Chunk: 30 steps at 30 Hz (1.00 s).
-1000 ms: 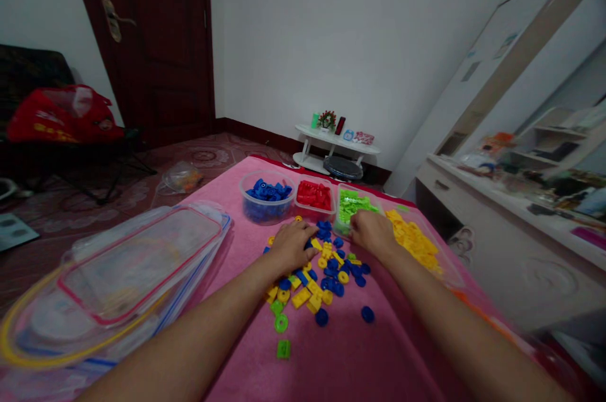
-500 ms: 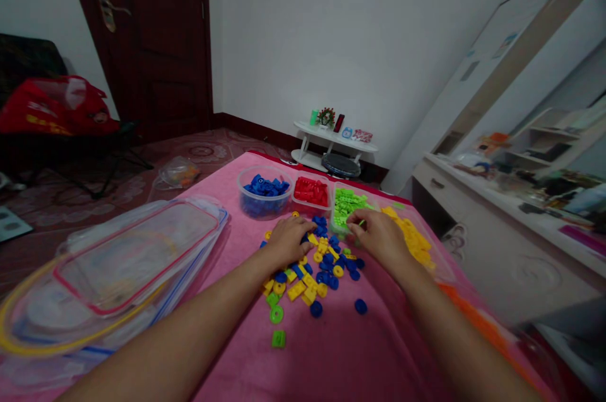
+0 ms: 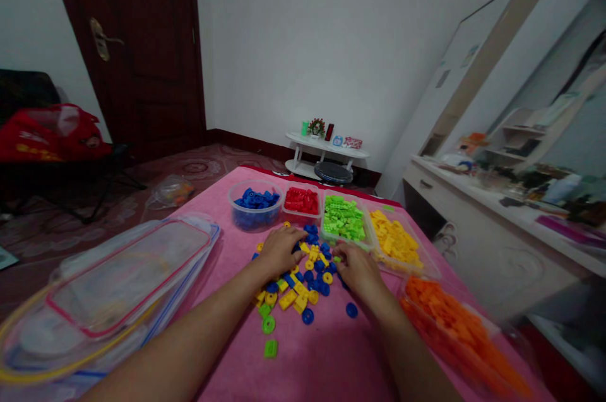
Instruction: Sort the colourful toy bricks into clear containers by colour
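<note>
My left hand [image 3: 281,252] lies on the left part of a pile of blue and yellow toy building blocks [image 3: 288,299], fingers spread and thumb apart. At the pile's right edge, my right hand [image 3: 356,266] has thumb and forefinger closed around a small green building block [image 3: 337,259]; its other fingers are partly hidden. Close behind it stands a clear box of green blocks [image 3: 343,218]. A green ring [image 3: 268,324] and a green square block [image 3: 271,348] lie at the pile's near side. One blue round piece [image 3: 351,310] sits apart, near my right wrist.
Behind the pile are a round tub of blue blocks [image 3: 255,206] and a box of red ones [image 3: 302,201]. Boxes of yellow blocks [image 3: 395,238] and orange blocks [image 3: 449,320] line the right side. Stacked clear lids [image 3: 132,276] cover the table's left side.
My right hand has come down from over the green box to the pile's right edge. My left hand stays on the pile. The view has shifted slightly, showing more of the orange box.
</note>
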{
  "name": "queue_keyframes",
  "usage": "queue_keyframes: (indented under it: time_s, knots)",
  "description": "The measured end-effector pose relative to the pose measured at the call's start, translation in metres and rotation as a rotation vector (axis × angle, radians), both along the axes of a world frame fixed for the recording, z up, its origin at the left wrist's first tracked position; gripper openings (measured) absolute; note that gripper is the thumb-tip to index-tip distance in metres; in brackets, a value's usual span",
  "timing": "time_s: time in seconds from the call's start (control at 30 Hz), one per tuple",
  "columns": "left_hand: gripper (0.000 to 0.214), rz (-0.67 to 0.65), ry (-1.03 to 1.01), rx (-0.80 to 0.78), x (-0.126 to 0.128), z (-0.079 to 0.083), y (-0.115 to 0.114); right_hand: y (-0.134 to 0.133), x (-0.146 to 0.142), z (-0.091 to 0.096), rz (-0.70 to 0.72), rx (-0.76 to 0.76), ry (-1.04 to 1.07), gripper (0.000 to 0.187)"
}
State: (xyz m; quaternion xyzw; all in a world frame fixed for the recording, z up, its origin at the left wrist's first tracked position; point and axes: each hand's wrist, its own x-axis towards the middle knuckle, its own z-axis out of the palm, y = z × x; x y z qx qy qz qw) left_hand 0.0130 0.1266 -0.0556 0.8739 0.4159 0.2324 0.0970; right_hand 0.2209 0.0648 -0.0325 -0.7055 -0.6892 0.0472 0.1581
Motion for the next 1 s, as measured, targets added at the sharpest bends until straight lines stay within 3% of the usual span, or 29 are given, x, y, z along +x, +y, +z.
queue_keyframes:
  time_s: [0.33, 0.6, 0.67, 0.73, 0.83, 1.0]
  knots:
    - [0.049, 0.011, 0.024, -0.006, 0.002, -0.004, 0.002, 0.0, 0.003, -0.007, 0.029, 0.114, 0.084, 0.021]
    - [0.048, 0.004, 0.027, -0.017, 0.002, 0.002, -0.001, -0.004, 0.012, 0.027, 0.15, 0.003, 0.249, 0.027]
    - [0.047, 0.002, 0.023, -0.017, 0.001, 0.002, 0.0, -0.003, 0.015, 0.033, 0.083, 0.091, 0.388, 0.025]
    - [0.047, 0.003, 0.019, -0.017, 0.001, 0.001, -0.001, 0.0, 0.017, 0.035, 0.003, 0.285, 0.567, 0.036]
    - [0.045, 0.004, -0.011, -0.009, 0.001, 0.002, -0.002, 0.002, 0.018, 0.035, 0.009, 0.467, 0.765, 0.048]
    - [0.029, -0.06, -0.164, -0.095, 0.001, 0.006, 0.0, -0.002, 0.005, 0.03, 0.087, 0.309, 0.617, 0.021]
